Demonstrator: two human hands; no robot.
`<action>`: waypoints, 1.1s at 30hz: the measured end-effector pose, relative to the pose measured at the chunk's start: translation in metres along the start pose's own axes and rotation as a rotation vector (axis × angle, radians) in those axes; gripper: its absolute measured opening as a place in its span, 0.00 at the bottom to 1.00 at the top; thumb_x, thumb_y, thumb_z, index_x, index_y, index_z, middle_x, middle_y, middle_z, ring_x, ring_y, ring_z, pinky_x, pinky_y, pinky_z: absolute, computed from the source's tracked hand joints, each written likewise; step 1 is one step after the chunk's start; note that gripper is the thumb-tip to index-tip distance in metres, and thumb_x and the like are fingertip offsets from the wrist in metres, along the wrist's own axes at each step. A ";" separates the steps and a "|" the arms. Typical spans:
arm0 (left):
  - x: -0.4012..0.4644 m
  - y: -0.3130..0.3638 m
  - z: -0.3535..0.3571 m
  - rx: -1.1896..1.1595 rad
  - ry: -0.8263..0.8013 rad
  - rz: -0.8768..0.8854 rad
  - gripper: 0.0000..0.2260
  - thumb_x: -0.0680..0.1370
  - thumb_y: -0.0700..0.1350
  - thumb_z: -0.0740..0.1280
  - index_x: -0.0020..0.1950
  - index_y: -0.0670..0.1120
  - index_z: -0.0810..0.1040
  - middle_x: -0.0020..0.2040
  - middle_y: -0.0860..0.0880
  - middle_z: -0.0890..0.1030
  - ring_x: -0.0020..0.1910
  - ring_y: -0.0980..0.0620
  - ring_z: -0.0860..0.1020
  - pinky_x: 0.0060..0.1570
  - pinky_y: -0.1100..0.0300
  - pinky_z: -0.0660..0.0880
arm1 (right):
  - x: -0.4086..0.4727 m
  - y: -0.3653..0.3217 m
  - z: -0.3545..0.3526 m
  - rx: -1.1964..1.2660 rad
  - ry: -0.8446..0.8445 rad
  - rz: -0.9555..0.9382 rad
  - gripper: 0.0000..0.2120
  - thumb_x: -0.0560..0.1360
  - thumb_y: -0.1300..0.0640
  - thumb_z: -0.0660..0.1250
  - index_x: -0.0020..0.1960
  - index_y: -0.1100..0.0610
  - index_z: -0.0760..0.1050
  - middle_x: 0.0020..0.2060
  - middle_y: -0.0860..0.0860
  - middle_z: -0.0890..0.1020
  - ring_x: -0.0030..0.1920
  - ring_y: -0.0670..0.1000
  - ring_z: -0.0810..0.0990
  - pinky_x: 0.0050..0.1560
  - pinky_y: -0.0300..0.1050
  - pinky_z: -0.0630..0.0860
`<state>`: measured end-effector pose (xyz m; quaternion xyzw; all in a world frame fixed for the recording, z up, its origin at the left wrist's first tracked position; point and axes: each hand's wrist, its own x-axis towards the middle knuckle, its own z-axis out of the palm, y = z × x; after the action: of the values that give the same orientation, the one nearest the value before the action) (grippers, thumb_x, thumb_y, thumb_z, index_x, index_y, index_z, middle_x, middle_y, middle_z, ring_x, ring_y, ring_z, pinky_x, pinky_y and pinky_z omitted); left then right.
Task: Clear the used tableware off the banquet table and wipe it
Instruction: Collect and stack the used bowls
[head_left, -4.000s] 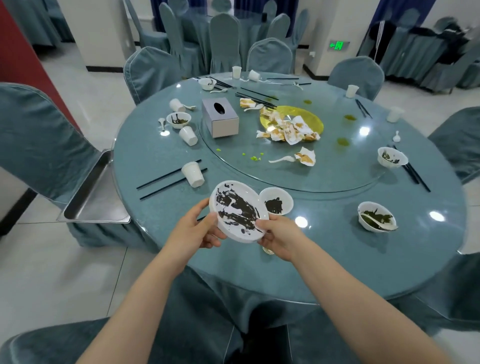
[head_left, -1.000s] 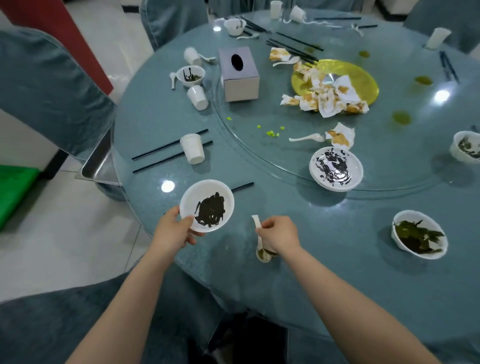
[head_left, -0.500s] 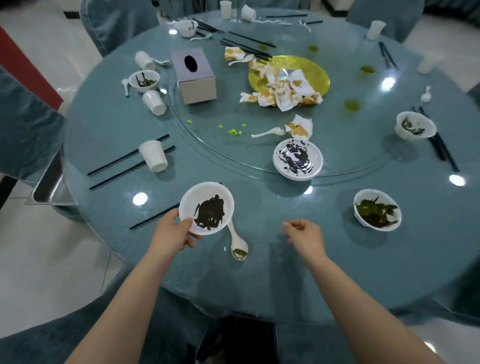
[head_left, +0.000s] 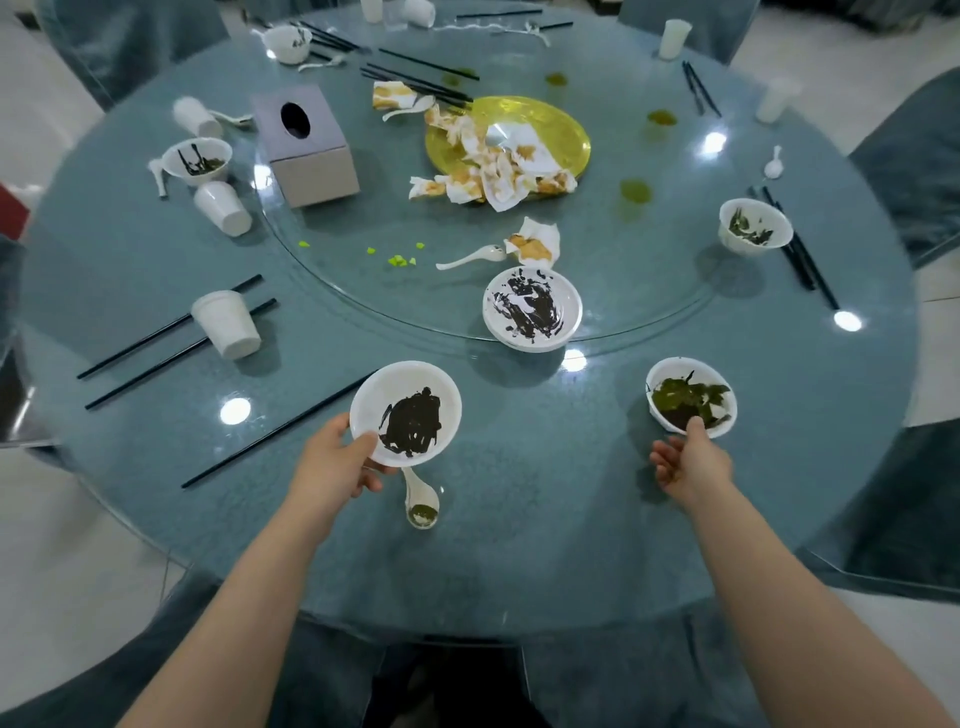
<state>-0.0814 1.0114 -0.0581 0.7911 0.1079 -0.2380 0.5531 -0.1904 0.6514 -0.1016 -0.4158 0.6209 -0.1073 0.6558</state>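
My left hand (head_left: 332, 467) grips the near rim of a white bowl (head_left: 410, 400) smeared with dark residue, thumb over the edge. A white spoon (head_left: 421, 501) with green bits lies on the table just below that bowl. My right hand (head_left: 688, 462) reaches a second white bowl (head_left: 717, 384) holding green leaves; its thumb touches the near rim and the fingers hang relaxed below. A dirty white plate (head_left: 535, 332) sits on the edge of the glass turntable (head_left: 649, 291).
The round table (head_left: 519, 545) carries several black chopsticks (head_left: 171, 338), tipped white cups (head_left: 228, 322), a grey tissue box (head_left: 306, 145), a yellow dish (head_left: 561, 130) with crumpled napkins, and more bowls (head_left: 756, 226) at the far edges. Covered chairs ring it.
My right hand left the spoon on the table and moved right to the bowl of greens. The plate now sits on the turntable. My left hand still holds its bowl.
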 end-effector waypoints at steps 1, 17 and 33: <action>0.000 0.000 -0.001 0.002 0.005 -0.002 0.12 0.78 0.39 0.59 0.60 0.48 0.73 0.31 0.44 0.83 0.20 0.53 0.72 0.25 0.62 0.64 | 0.003 -0.003 0.001 -0.001 -0.002 0.004 0.17 0.80 0.46 0.57 0.41 0.58 0.71 0.34 0.55 0.78 0.29 0.51 0.74 0.27 0.41 0.66; -0.039 -0.031 -0.063 -0.045 0.096 0.021 0.15 0.79 0.41 0.61 0.65 0.47 0.72 0.34 0.44 0.84 0.23 0.52 0.75 0.25 0.63 0.66 | -0.088 0.043 0.068 -0.324 -0.374 -0.238 0.14 0.76 0.51 0.66 0.35 0.56 0.72 0.23 0.48 0.72 0.22 0.45 0.68 0.26 0.38 0.65; -0.162 -0.087 -0.175 -0.177 0.165 0.180 0.13 0.81 0.45 0.60 0.55 0.65 0.71 0.33 0.45 0.84 0.26 0.53 0.79 0.24 0.65 0.70 | -0.314 0.142 0.111 -0.770 -0.934 -0.590 0.16 0.76 0.50 0.66 0.33 0.56 0.74 0.22 0.46 0.73 0.24 0.45 0.68 0.28 0.37 0.68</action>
<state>-0.2144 1.2204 -0.0015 0.7626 0.1018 -0.1112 0.6290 -0.2085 0.9931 0.0164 -0.7748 0.1263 0.1384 0.6038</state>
